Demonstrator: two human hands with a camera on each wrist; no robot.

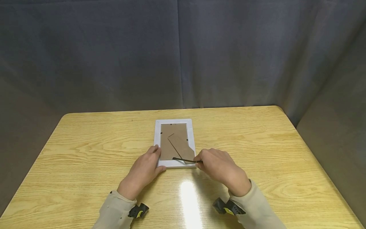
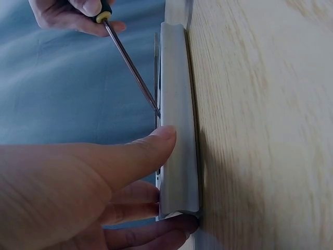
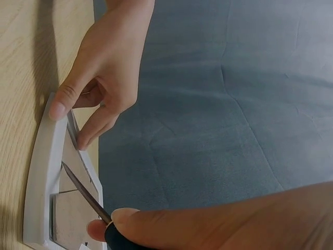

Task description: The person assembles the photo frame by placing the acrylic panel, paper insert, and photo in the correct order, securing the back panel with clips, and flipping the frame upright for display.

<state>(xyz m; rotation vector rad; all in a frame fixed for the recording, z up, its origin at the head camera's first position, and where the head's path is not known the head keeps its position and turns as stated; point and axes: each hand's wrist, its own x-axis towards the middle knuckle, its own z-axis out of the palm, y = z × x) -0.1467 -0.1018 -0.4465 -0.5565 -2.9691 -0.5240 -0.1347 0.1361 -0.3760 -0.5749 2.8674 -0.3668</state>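
Note:
A white picture frame (image 1: 156, 137) lies face down in the middle of the wooden table (image 1: 257, 143), its brown backing board (image 1: 171, 133) and fold-out stand (image 1: 181, 147) facing up. My left hand (image 1: 158, 159) grips the frame's near left corner, with the thumb (image 2: 151, 148) on the outer edge (image 2: 179, 120) and the fingers (image 3: 88, 130) on the backing. My right hand (image 1: 198, 160) pinches a screwdriver with a black and yellow handle (image 2: 102, 11). Its thin shaft (image 1: 184, 160) points left, and its tip (image 2: 157, 112) sits at the near inner edge of the frame (image 3: 39, 177).
A grey fabric backdrop (image 1: 183, 54) hangs behind and to the sides of the table. The table's rounded far corners and right edge are in sight. Black and yellow wrist cameras (image 1: 138, 210) sit on both beige sleeves near the front edge.

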